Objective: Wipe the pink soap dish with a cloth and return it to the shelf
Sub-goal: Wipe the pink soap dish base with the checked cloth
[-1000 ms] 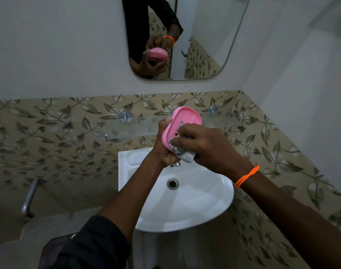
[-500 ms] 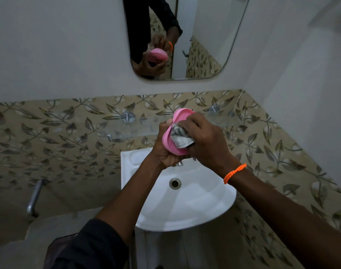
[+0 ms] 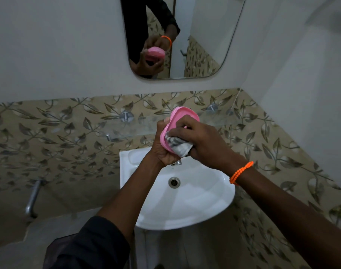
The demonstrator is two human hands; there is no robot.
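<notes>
- Pink soap dish was tipped up on edge over the back edge of the white sink, just in front of the glass shelf, so it wasn't back on the shelf yet.
- left hand was curled round the dish's lower end from behind, gripping it.
- right hand had its fingers bunched on the grey-white cloth, pressing it into the lower part of the dish.
- compared with half a second before, the cloth had slid down from mid-dish toward the bottom end, and more of the pink top was showing. Looked like one wiping stroke, so I'd say the wipe was mid-way.
- versus a full second back, the cloth was roughly where it started, so back-and-forth scrubbing.
</notes>
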